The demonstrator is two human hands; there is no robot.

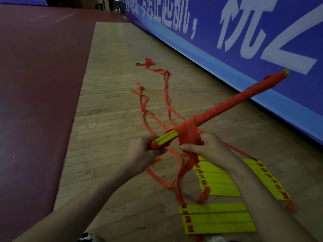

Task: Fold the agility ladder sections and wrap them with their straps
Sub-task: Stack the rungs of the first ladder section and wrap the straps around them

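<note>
1. Agility ladder sections (218,219) lie nearest: flat, bright yellow slats stacked on the wooden floor (108,105), laced along one edge with orange webbing.
2. Just beyond them a second fan of slats (227,182) is spread on the boards, partly hidden by the right forearm.
3. Above the floor, the left hand (139,151) grips the near end of a long, thin bundle (227,105) of folded slats, with its fingers curled round it.
4. The right hand (208,147) pinches the flat woven strap (188,135) between thumb and fingers. It does so just under a broad band of the strap that crosses the bundle.
5. The bundle slants up and away to the right. Yellow slat edges show near the left hand and at the far tip, and the rest is sheathed in tightly wound orange webbing.
6. From the hands, loose straps (166,88) hang down and trail away over the boards in twisted, looping lines.
7. A dark red mat (35,84) borders the wood on the left.
8. A blue banner (244,41) with large white lettering runs along the wall on the right, behind the tip of the bundle.
</note>
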